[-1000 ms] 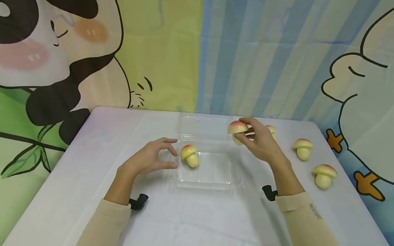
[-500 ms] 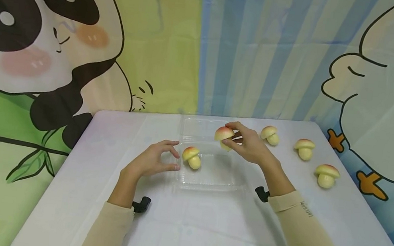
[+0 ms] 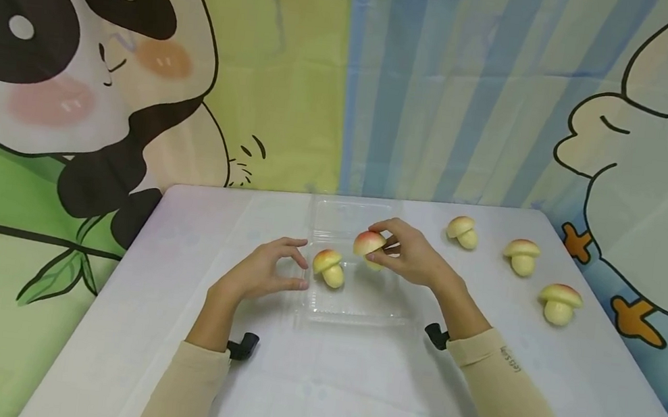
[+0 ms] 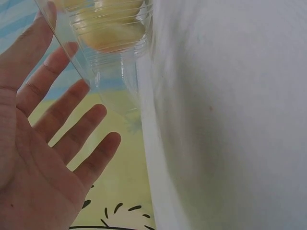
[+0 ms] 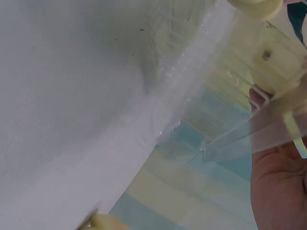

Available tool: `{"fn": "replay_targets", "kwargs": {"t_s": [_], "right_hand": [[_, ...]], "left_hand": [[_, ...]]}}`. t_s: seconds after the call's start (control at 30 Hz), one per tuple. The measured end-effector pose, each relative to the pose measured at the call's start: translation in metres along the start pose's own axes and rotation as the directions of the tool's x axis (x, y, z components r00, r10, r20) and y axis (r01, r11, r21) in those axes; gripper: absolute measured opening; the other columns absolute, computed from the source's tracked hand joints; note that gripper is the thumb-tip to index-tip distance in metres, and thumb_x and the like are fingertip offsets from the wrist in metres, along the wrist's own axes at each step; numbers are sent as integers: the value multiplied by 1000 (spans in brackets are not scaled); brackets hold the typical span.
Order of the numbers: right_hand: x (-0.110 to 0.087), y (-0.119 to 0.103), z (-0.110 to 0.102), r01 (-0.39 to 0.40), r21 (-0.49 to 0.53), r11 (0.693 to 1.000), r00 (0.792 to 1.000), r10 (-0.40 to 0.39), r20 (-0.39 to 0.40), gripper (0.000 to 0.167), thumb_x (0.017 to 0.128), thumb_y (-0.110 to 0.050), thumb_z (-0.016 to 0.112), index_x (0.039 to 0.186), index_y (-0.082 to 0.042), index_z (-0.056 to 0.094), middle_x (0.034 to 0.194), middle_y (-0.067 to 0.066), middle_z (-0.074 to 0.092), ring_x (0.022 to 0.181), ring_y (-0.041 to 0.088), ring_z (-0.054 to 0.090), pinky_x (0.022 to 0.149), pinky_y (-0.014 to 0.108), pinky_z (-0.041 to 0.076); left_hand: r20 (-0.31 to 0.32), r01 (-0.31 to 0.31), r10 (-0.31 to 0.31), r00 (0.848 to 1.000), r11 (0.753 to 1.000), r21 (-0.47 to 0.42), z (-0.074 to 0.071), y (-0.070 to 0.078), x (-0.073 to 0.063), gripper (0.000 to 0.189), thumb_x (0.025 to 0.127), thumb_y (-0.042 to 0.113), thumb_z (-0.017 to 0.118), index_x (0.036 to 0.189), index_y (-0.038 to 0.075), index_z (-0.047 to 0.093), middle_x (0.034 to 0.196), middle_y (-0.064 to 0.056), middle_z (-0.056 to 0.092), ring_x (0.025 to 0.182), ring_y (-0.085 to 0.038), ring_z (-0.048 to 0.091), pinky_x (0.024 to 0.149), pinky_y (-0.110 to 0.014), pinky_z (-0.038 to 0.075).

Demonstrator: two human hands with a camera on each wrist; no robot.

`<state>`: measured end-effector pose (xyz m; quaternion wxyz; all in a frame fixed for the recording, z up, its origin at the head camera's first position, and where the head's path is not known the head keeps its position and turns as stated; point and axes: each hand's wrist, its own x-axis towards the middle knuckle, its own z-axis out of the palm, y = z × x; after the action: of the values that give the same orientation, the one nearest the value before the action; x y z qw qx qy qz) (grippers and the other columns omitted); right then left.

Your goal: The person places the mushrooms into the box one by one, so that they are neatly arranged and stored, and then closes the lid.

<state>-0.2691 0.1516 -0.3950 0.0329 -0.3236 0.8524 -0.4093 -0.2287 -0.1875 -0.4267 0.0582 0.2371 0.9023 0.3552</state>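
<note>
In the head view a clear plastic clamshell box [image 3: 353, 318] lies on the table with its lid [image 3: 352, 218] folded back. One mushroom-shaped piece [image 3: 329, 268], yellow with an orange-red cap, lies tilted in the box's left side. My right hand [image 3: 413, 254] pinches another mushroom-shaped piece [image 3: 369, 243] with a redder cap, over the right part of the box. Beside the box's left edge is my left hand [image 3: 260, 270], thumb and fingers apart with nothing between them. The left wrist view shows that hand [image 4: 48, 158] with spread fingers against or very near the clear wall; contact is unclear.
Three more mushroom-shaped pieces stand or lean at the table's right: one at the back [image 3: 462, 232], one farther right [image 3: 522, 257], one nearest [image 3: 560, 304]. A cartoon-printed curtain [image 3: 444, 91] hangs behind the white table [image 3: 315, 383].
My right hand has carried its mushroom-shaped piece left and nearer to me, from beside the lid to over the box. My left hand has stayed by the box's left edge.
</note>
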Motion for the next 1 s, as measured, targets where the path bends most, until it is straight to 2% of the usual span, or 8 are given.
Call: {"fn": "replay_targets", "kwargs": {"t_s": [0.23, 0.4, 0.53, 0.83, 1.0], "right_hand": [[4, 0, 8, 15, 19, 1000, 1000, -16, 23, 48, 90, -17, 82, 132, -7, 61, 126, 9, 58, 102, 29, 71, 87, 36, 61], [6, -1, 12, -19, -2, 1000, 998, 19, 62, 49, 89, -18, 82, 132, -8, 62, 128, 8, 58, 100, 26, 71, 87, 29, 60], [8, -1, 16, -30, -10, 1000, 994, 31, 102, 49, 90, -20, 82, 133, -8, 61, 129, 9, 58, 101, 27, 72, 87, 28, 60], [10, 7, 22, -19, -78, 997, 993, 28, 114, 44, 92, -19, 80, 132, -8, 63, 125, 7, 57, 100, 23, 71, 87, 30, 60], [11, 8, 29, -15, -67, 998, 993, 23, 116, 44, 91, -16, 80, 130, -7, 62, 124, 8, 58, 100, 25, 72, 86, 28, 60]], "left_hand": [[-11, -14, 14, 1000, 1000, 0, -1, 0, 0, 35, 84, 41, 86, 106, 16, 75, 158, -3, 48, 148, -30, 40, 120, -53, 34], [-5, 7, -7, 1000, 1000, 19, 0, 1, 0, 35, 83, 43, 86, 106, 18, 75, 159, 1, 44, 149, -32, 37, 120, -56, 33], [-6, 15, -15, 1000, 1000, 24, 0, 2, -1, 36, 82, 42, 86, 106, 17, 76, 159, 0, 44, 149, -35, 36, 119, -59, 32], [-4, 5, -5, 1000, 999, 33, 2, 2, 0, 35, 83, 42, 86, 106, 17, 76, 158, -2, 46, 149, -35, 38, 119, -58, 33], [-12, 13, -13, 1000, 999, 31, 1, 1, -2, 33, 83, 42, 86, 105, 19, 76, 158, -2, 46, 148, -36, 38, 118, -59, 33]]}}
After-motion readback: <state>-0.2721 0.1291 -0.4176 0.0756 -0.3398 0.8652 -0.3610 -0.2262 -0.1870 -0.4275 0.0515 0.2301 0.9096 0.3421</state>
